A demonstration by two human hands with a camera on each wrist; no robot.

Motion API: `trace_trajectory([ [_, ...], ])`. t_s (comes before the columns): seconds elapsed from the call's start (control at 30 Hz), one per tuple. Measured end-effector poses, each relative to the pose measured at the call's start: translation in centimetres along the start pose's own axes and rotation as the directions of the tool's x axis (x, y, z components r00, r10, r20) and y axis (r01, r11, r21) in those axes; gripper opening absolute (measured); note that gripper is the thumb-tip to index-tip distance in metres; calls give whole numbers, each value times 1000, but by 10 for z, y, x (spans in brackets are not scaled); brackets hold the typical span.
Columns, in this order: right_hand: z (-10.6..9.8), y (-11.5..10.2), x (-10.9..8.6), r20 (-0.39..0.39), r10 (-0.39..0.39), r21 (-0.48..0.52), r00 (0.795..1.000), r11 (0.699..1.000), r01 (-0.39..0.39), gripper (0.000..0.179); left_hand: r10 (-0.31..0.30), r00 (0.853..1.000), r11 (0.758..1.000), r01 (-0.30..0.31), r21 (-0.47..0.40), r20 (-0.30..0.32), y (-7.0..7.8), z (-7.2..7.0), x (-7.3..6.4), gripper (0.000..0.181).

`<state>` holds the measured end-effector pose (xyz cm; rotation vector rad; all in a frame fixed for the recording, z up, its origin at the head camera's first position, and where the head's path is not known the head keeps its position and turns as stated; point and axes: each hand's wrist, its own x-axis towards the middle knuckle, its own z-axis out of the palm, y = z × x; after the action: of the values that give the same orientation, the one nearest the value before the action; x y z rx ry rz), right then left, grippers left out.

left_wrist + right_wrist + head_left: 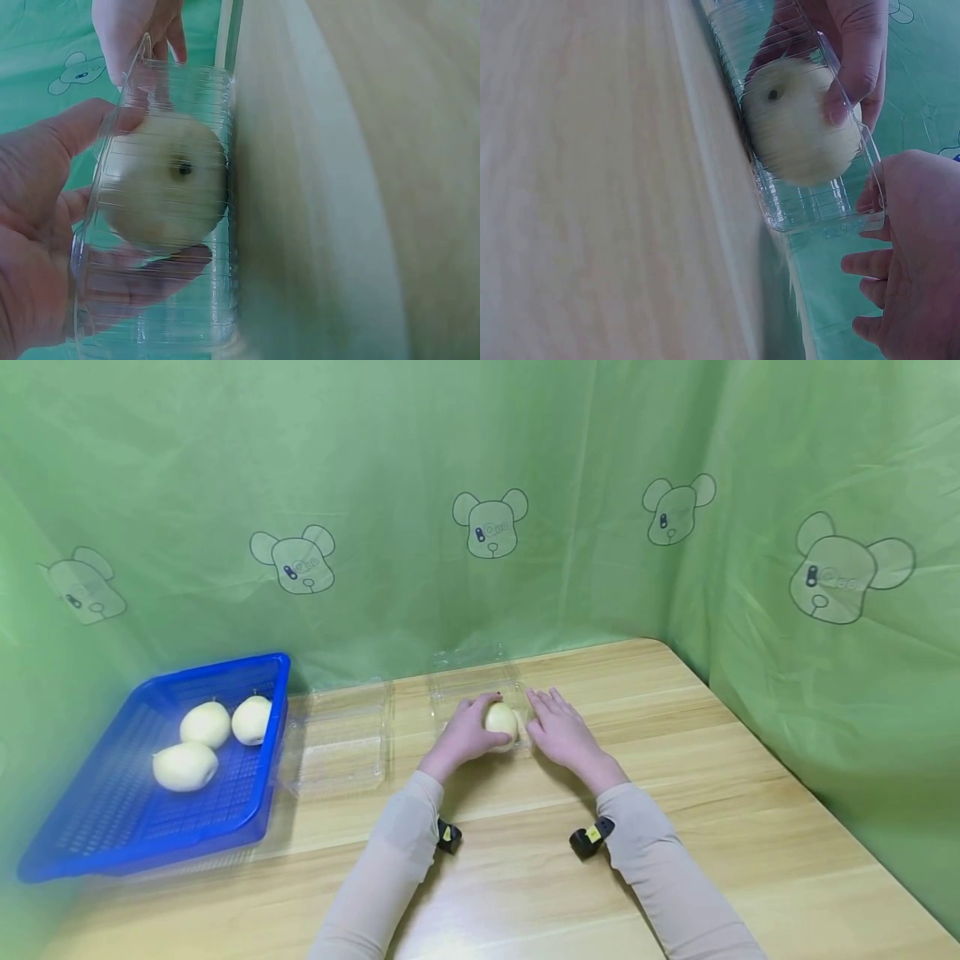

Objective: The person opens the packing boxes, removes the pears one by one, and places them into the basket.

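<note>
A pale yellow pear sits inside a clear plastic clamshell box near the back of the table. My left hand reaches over the box wall and grips the pear, thumb on its near side and fingers around the far side. Through the ribbed wall in the left wrist view, the dark end of the pear faces the camera. My right hand is at the box's right end, its fingers extended along the rim. Behind the pear, the box's raised lid leans toward the curtain.
A second clear box stands open to the left. Beyond it a blue basket holds three pears. The green curtain with printed bear heads closes in the back and sides of the wooden table.
</note>
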<state>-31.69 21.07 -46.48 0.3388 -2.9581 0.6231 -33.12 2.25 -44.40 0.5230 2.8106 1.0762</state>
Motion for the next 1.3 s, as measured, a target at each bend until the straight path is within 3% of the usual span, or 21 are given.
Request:
trace_trajectory([
  [0.23, 0, 1, 0, 4, 0, 2, 1000, 1000, 0, 60, 0, 1000, 1000, 0, 3, -6, -1, 0, 1, 77],
  [0.77, 0, 1, 0, -7, -12, -3, 1000, 1000, 12, 59, -4, 996, 1000, 2, -20, -91, 7, -5, -3, 80],
  [1.0, -2, 0, -1, 2, -6, 7, 1000, 1000, 6, 59, 3, 992, 999, -7, -34, -130, 15, -16, -6, 81],
  [1.3, -2, 0, 0, 6, 2, 11, 1000, 1000, -2, 60, 58, 975, 995, -75, -72, -213, 27, -41, -15, 78],
])
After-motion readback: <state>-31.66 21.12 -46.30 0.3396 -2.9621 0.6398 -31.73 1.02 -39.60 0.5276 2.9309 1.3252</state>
